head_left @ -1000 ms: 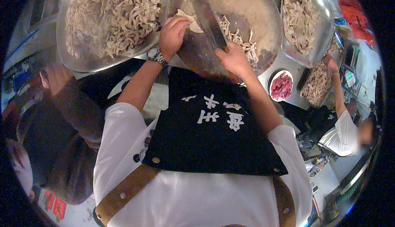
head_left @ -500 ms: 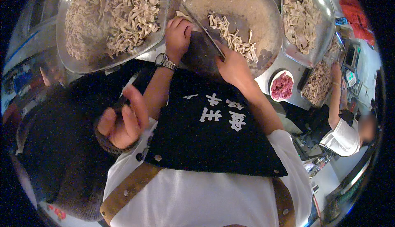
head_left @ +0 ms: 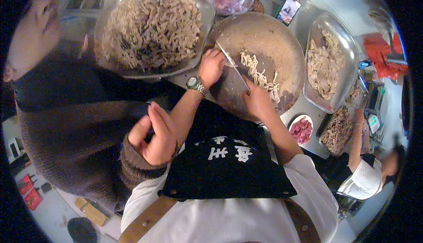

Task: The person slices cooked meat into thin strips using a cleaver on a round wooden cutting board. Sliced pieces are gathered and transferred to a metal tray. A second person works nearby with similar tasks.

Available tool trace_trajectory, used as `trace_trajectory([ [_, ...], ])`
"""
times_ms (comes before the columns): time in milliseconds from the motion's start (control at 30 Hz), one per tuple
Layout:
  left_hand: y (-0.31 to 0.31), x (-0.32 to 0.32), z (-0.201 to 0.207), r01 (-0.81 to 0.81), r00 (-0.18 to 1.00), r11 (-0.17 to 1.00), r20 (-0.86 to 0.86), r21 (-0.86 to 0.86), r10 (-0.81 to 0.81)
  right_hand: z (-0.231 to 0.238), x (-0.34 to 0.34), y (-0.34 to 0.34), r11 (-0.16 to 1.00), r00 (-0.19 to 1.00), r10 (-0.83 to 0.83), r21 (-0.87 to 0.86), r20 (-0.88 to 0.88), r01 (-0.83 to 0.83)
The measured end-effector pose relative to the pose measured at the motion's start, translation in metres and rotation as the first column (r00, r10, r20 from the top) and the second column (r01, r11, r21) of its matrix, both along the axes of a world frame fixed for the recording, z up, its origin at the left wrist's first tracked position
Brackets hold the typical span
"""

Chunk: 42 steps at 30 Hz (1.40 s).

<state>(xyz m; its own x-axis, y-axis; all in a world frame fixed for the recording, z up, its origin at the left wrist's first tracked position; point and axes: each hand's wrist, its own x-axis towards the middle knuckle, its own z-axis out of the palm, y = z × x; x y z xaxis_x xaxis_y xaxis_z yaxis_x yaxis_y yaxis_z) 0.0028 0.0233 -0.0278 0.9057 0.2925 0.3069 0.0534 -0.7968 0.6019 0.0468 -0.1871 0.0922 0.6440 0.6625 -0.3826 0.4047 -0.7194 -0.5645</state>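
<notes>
On a round wooden chopping block (head_left: 278, 38), my right hand (head_left: 257, 101) grips the handle of a kitchen knife (head_left: 238, 73), whose blade shows nearly edge-on. The blade slants up and left past the fingertips of my left hand (head_left: 211, 68). Those fingers are curled and pressed down by a pale piece of meat (head_left: 230, 61) at the blade; the hand partly hides it. A band of cut pale meat strips (head_left: 261, 79) lies to the right of the knife. A watch circles my left wrist.
Left of the block stands a steel tray (head_left: 209, 11) heaped with cut strips; at right, another tray (head_left: 353, 49) holds larger pale pieces. A plate of red meat (head_left: 301, 129) and a phone (head_left: 289, 11) lie nearby. One person's hand (head_left: 155, 136) is by my left forearm; another person (head_left: 363, 177) works at right.
The view has shifted, bringing the phone and a plastic bag into sight beyond the block. The neighbour's hand at left has turned and its fingers have drawn together. My grip on the knife is unchanged.
</notes>
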Motion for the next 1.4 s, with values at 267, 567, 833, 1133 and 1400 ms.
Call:
trace_trajectory([
  [267, -0.031, -0.021, -0.005, 0.029, 0.999, 0.995, 0.041, 0.097, -0.033, 0.000, -0.026, -0.033, 0.995, 0.992, -0.097, -0.023, -0.086, 0.096],
  [567, -0.029, -0.016, 0.008, 0.092, 0.995, 0.991, 0.030, 0.093, -0.095, -0.002, -0.035, -0.034, 0.993, 0.994, -0.112, 0.027, 0.010, 0.111],
  [833, -0.029, -0.017, -0.002, 0.119, 0.992, 0.989, -0.051, 0.090, -0.115, -0.005, -0.031, -0.040, 0.994, 0.992, -0.105, -0.046, -0.071, 0.102],
  [1133, -0.026, -0.017, 0.002, 0.117, 0.990, 0.993, 0.081, -0.017, -0.115, -0.032, -0.002, -0.022, 0.939, 0.926, -0.329, 0.040, -0.185, 0.342],
  [1400, -0.016, -0.012, 0.007, 0.171, 0.984, 0.985, 0.044, 0.020, -0.172, -0.006, -0.022, -0.041, 0.990, 0.994, -0.098, 0.100, -0.056, 0.103],
])
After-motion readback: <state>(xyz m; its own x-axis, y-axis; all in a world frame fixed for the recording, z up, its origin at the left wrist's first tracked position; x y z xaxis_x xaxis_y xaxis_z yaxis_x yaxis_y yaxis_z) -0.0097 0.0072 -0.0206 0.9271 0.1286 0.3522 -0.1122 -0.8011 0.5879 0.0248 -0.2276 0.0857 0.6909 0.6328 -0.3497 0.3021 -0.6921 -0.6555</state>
